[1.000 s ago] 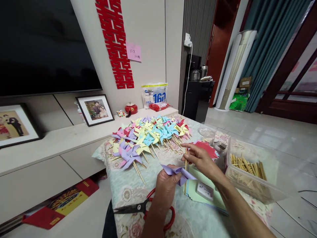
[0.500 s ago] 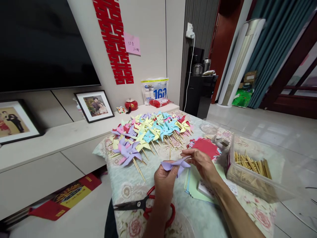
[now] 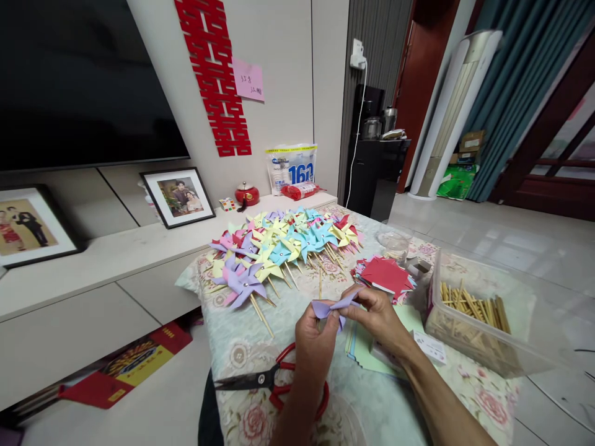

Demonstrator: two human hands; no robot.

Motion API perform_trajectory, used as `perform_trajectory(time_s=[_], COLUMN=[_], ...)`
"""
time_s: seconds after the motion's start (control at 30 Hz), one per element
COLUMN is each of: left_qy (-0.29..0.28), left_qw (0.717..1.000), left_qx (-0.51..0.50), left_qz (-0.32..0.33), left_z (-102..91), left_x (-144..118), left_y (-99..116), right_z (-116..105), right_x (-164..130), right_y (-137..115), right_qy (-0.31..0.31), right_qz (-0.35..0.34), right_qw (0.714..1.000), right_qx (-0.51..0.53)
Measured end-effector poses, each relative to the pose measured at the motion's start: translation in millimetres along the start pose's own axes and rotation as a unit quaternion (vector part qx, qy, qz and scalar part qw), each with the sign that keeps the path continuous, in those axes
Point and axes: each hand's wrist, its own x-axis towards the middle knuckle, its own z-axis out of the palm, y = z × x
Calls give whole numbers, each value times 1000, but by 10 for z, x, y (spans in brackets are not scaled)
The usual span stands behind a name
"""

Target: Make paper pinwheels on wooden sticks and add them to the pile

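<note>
Between my hands is a purple paper pinwheel (image 3: 343, 303), its blades folded toward the middle. My left hand (image 3: 317, 337) pinches it from the left, thumb on the paper near the centre. From the right, my right hand (image 3: 379, 313) grips a blade with thumb and fingers; part of the paper is hidden behind those fingers. Red-handled scissors (image 3: 267, 379) lie under my left forearm. Just beyond my hands rest many finished pinwheels (image 3: 281, 248) on sticks, in purple, yellow, blue, pink and red.
Right of my hands lie a stack of red paper pieces (image 3: 385, 274), green paper sheets (image 3: 411, 319) and a small white box (image 3: 428, 348). A clear plastic bin (image 3: 465, 344) with wooden sticks stands at the table's right. A clear round container (image 3: 394, 238) sits behind.
My right hand has come down and left, its fingers closing on a blade of the purple pinwheel. My left hand has shifted slightly right, still pinching the paper.
</note>
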Motion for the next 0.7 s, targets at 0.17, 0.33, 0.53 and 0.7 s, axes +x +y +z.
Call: perform_trajectory(time_s=[0.17,0.33,0.53,0.7], left_qy=[-18,2,41,-3], left_qw=[999,976,942,951], left_qx=[-32,-211,-316,-297], left_qz=[-20,-52,-108,-85], left_z=[23,-3,-52,-27], left_x=[-32,18,43,-22], left_y=[65,226,287,267], right_z=[-33,-105,-126,-108], right_x=[8,-16,-53,-60], right_y=[6,98,37,-9], right_qy=[11,19,-186,-252], right_qz=[-26,76,82,99], right_qw=[999,970,953,942], right_qx=[27,230,226,199])
